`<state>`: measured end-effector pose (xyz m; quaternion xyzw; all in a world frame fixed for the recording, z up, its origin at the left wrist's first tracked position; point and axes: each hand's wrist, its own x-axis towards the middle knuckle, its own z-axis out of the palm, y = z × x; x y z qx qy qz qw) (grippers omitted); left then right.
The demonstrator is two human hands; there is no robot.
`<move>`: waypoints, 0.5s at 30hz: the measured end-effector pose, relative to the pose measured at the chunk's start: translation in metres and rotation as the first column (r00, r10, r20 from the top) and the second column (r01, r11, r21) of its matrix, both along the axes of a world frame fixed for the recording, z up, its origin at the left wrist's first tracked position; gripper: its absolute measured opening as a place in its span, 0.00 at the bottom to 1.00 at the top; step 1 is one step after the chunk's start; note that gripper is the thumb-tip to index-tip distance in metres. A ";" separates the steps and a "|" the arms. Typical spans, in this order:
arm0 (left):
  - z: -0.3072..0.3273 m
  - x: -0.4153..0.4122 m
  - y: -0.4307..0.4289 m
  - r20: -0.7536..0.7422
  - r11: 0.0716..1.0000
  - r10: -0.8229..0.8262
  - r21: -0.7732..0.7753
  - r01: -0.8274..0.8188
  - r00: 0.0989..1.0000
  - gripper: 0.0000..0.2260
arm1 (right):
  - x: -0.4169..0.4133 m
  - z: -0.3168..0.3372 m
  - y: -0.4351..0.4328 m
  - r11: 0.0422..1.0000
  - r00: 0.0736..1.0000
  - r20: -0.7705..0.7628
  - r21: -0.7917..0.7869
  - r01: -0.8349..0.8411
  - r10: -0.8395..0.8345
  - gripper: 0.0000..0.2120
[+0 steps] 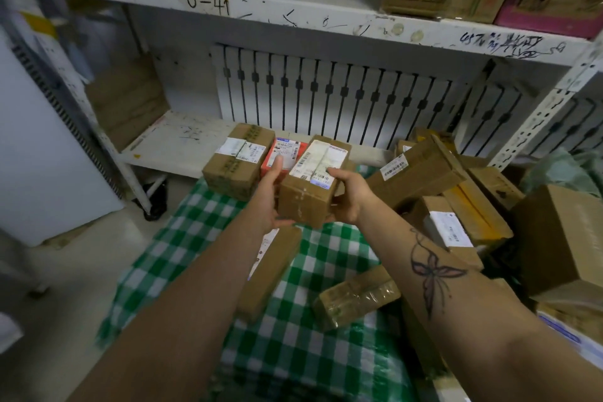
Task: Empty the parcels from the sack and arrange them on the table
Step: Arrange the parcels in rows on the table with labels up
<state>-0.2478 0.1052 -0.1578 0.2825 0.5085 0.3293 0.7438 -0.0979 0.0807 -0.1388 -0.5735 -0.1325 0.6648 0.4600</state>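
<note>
I hold a brown cardboard parcel (310, 186) with white shipping labels on top between both hands, above the far part of the green-and-white checked table (303, 352). My left hand (270, 196) grips its left side and my right hand (347, 194) its right side. Just behind it a red parcel (280, 153) and a larger brown parcel (238, 163) stand side by side at the table's far edge. A long brown parcel (270, 274) and a taped brown parcel (355, 300) lie nearer me. The sack (564, 170), pale green, shows at the right behind a heap of parcels.
A heap of brown parcels (456, 192) covers the table's right side. A white metal shelf (293, 6) with boxes on top runs across the back, with a lower shelf board (176, 140) at the left. A white panel (42, 147) stands at the left over the floor.
</note>
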 end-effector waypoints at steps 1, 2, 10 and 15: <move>0.000 -0.004 0.001 -0.023 1.000 -0.030 0.004 0.030 0.999 0.35 | -0.005 -0.004 0.003 1.000 1.000 0.031 0.007 0.001 -0.001 0.18; 0.002 -0.009 0.002 -0.054 0.998 -0.064 0.017 0.065 0.996 0.32 | -0.011 -0.005 0.005 1.000 0.999 0.051 0.012 -0.003 0.002 0.19; 0.000 -0.055 0.009 -0.183 0.995 -0.083 0.034 0.091 0.980 0.12 | -0.059 -0.015 0.024 0.994 0.991 0.112 0.074 -0.075 0.066 0.18; -0.009 -0.087 0.022 -0.167 0.997 -0.049 0.057 0.059 0.985 0.14 | -0.094 -0.017 0.036 0.992 0.985 0.147 0.064 -0.106 0.096 0.23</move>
